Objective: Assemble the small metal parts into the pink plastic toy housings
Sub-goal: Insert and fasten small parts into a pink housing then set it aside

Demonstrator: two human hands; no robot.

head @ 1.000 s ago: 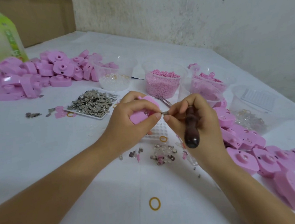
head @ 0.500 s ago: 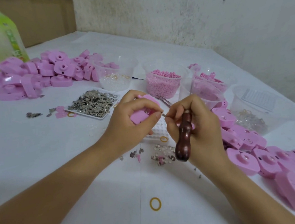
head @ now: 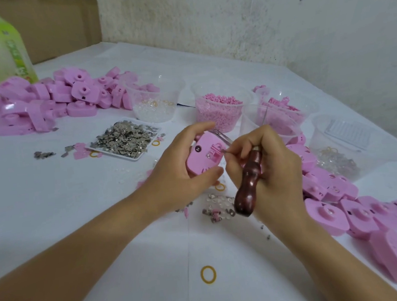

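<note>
**One housing in hand, many more waiting**

We grip one pink housing (head: 201, 158) in our left hand (head: 185, 173), thumb beneath and fingers curled over its top, raised just above the table (head: 53, 199). Our right hand (head: 273, 167) wraps around a wooden-handled tool (head: 248, 182), and its thin metal tip touches the small fitting on the housing's face. Whether a metal part sits under that tip is too small to tell. The tray of metal parts (head: 124, 140) lies heaped beyond our left hand. A pile of housings (head: 51, 100) sits at far left and a row of housings (head: 366, 215) lies beside our right arm. We cannot tell which group is finished. We judge plenty of work remains.
</note>
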